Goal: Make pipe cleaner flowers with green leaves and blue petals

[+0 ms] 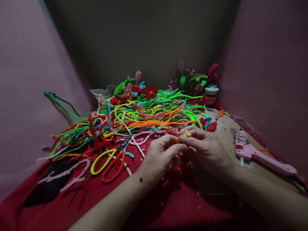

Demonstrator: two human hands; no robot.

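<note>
My left hand (166, 150) and my right hand (204, 146) meet fingertip to fingertip above the red cloth (154, 205). A small yellow bunch (188, 133), like flower stamens, pokes out between the thumb and forefinger of my right hand. My left hand is closed in a pinch right beside it; what lies between those fingertips is too small to make out. Left of my hands lie scissors (119, 152) with one yellow and one red handle loop. Behind them spreads a big heap of fuzzy pipe cleaners (149, 115) in many colours.
A pink hot glue gun (262, 155) rests on a cardboard sheet (226, 131) at the right. Finished fuzzy flowers (150, 92) stand at the back, with a white-lidded jar (211, 93) to their right. A black flat piece (48, 189) lies at the left.
</note>
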